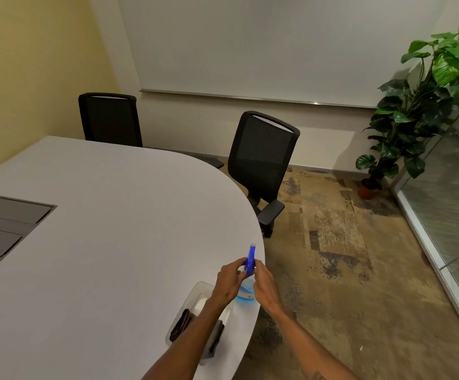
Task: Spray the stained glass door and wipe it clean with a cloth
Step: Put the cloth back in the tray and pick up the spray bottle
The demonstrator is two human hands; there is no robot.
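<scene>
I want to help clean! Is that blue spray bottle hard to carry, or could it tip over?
The spray bottle looks like clear plastic, so probably stiff and light. Little liquid shows at its base, so it is likely not heavy. It looks tall and narrow and stands near the table edge, so a bump might tip it; both hands are steadying it.

Pale grey oval laminate desk (107, 242), plain, unpatterned. Dark grey rectangular hatch panel (6, 227) set flush in it. Bright blue plastic trigger head on a clear spray bottle (250, 260), light blue liquid low inside. Dark brown folded cloth (180, 325) in a clear plastic tray (199, 289). Two black mesh-backed office chairs (262, 157), fine weave showing. Mottled tan carpet floor (332, 242) with grey and charcoal blotches. Deep green leafy plant (420, 105) in a terracotta pot. Pale yellow wall (30, 64) left, off-white beyond.
</scene>
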